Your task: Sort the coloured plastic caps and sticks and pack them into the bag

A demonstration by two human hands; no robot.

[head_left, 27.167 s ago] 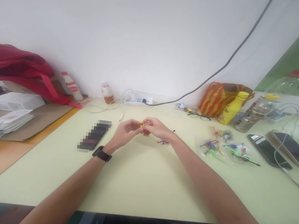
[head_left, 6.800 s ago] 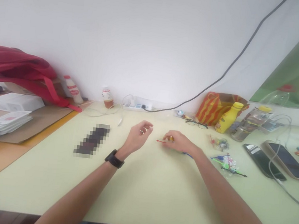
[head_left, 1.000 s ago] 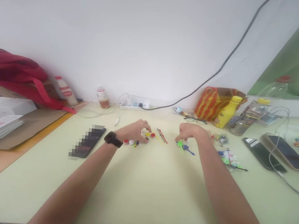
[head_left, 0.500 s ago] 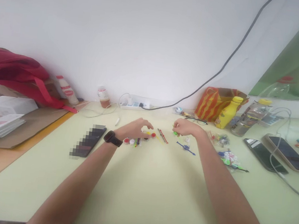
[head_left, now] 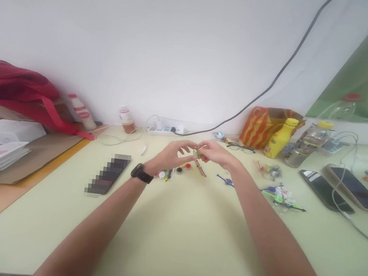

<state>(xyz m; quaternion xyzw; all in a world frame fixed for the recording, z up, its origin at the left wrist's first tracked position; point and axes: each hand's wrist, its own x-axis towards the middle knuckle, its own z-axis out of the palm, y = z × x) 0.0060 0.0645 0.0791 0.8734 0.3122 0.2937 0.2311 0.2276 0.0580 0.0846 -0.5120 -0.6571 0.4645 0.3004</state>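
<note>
My left hand [head_left: 170,155] and my right hand [head_left: 215,154] meet above the pale green table [head_left: 173,234], fingertips pinched together on a small green plastic piece [head_left: 198,154]. A black watch [head_left: 142,173] sits on my left wrist. Under the hands lie small round red, yellow and dark pieces [head_left: 183,168], thin red sticks [head_left: 200,168] and a bunch of coloured sticks [head_left: 167,174]. A blue stick piece [head_left: 226,179] lies just right of them.
Clear bags of coloured pieces [head_left: 280,194] lie to the right, beside two phones [head_left: 344,188] with cables. A dark blurred-out object [head_left: 108,179] lies left. At the back stand a power strip [head_left: 166,130], bottles, a yellow bottle [head_left: 280,138], glasses and a striped bag [head_left: 258,126]. Red bag [head_left: 16,90] far left.
My right hand lifted the green piece off the table and carried it left. My left hand rose from the small round pieces to meet it. Both now pinch it.
</note>
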